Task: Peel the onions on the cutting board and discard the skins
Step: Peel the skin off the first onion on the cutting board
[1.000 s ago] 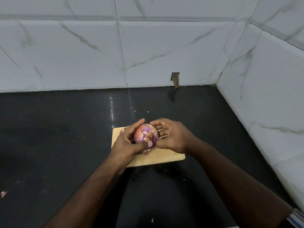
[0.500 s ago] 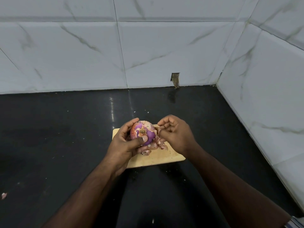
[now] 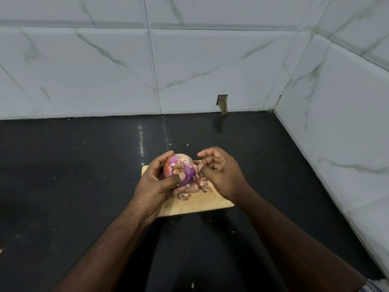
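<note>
Holding a red onion [image 3: 179, 168] above the far left part of the cutting board [image 3: 202, 204], the left hand [image 3: 156, 184] is curled round it, thumb pressed across the near face and fingers wrapped behind. The onion is partly stripped: purple flesh shows on the near side, while orange-brown dry skin remains on the left flank and pale patches on top. The root end faces the camera.

The right hand [image 3: 219, 173] sits just beside the onion, loosely curled with thumb and forefinger close together; whether a sliver of skin is pinched between them cannot be told.

Loose skins [image 3: 194, 187] lie heaped on the board beneath and right of the onion. Small flecks are scattered on the black bench [image 3: 73, 175].

Risks noted:
- Dry skin tears into small flakes; picking near the root may leave patches behind.
- The exposed flesh is likely slick; a loosened thumb could let the onion drop onto the board or roll onto the bench.
- The heap sits near the board's right edge; a careless sweep would scatter it, complicating disposal.
</note>
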A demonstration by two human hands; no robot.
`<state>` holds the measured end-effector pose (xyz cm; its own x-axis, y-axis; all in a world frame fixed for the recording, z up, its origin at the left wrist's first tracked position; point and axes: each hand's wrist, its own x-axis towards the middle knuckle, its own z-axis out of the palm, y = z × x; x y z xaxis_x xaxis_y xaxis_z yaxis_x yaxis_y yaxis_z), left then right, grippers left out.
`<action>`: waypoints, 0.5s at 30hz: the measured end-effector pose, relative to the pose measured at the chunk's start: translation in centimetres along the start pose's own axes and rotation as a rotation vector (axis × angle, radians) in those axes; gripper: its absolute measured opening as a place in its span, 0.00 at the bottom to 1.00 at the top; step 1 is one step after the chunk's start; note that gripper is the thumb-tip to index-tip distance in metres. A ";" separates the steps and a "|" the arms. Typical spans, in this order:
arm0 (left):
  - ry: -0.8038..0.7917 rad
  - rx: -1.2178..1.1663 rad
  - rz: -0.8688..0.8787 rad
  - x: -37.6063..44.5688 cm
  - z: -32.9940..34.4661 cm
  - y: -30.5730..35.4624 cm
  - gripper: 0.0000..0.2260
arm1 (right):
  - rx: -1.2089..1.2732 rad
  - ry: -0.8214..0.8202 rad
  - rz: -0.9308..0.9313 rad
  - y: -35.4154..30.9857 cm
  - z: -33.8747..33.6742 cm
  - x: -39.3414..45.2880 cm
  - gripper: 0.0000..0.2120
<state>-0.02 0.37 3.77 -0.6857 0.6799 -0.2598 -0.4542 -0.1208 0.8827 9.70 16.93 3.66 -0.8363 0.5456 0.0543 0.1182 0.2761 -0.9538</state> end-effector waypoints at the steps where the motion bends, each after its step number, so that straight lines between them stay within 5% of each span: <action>1: 0.003 0.001 0.001 0.0 0.0 0.0 0.29 | 0.026 -0.013 0.010 -0.1 -0.1 0.0 0.13; 15: 0.020 0.004 0.015 0.2 0.3 -0.3 0.28 | 0.008 0.013 0.011 -0.7 0.6 -0.2 0.12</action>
<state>0.14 0.77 3.52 -0.7038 0.6634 -0.2542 -0.4416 -0.1282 0.8880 9.43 16.20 4.11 -0.8279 0.5588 0.0480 0.1227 0.2640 -0.9567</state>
